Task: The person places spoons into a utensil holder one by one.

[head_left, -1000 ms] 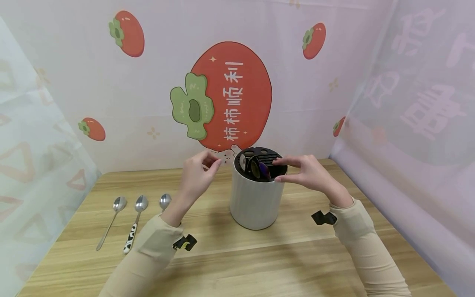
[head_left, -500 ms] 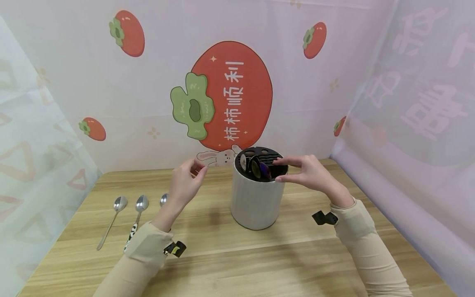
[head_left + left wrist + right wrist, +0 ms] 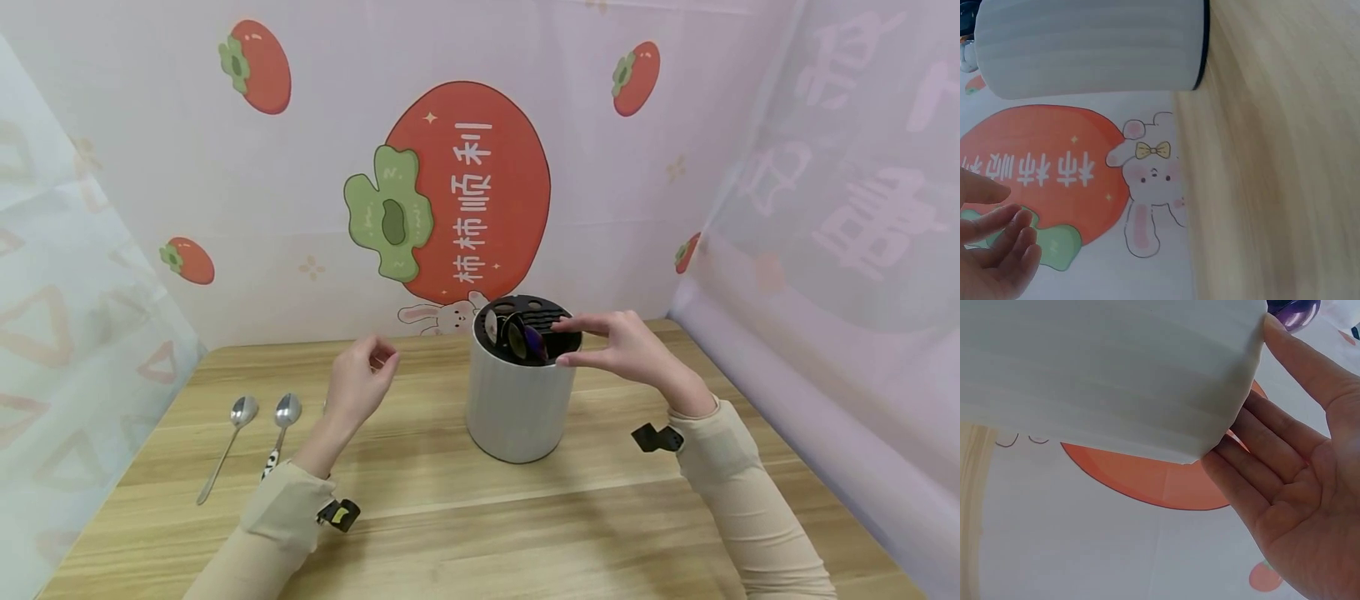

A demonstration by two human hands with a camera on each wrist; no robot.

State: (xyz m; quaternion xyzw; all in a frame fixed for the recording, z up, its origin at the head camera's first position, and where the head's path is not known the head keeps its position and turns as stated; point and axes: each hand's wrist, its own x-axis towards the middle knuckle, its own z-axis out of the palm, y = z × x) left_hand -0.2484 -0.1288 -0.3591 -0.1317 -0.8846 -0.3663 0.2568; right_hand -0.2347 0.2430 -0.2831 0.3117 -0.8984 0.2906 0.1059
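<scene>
My right hand (image 3: 618,350) is at the right rim of a white ribbed utensil holder (image 3: 517,412) with a black slotted top. In the right wrist view its thumb (image 3: 1300,356) touches the rim, and its fairly straight fingers reach the rim's far side. Several spoons (image 3: 517,340), one purple, stand bowls-up in the holder. My left hand (image 3: 360,379) hangs loosely curled above the table, left of the holder, holding nothing. Two spoons lie further left: a plain metal spoon (image 3: 242,411) and one with a black-and-white patterned handle (image 3: 287,411). A third spoon is almost hidden behind my left hand.
The wooden table (image 3: 480,533) carries everything. A printed cloth backdrop (image 3: 300,167) with a large persimmon and a rabbit rises behind it. Cloth walls close in the left and right sides.
My left hand has moved left and slightly down, away from the utensil holder, covering more of the third spoon. My right hand and the holder have stayed in place.
</scene>
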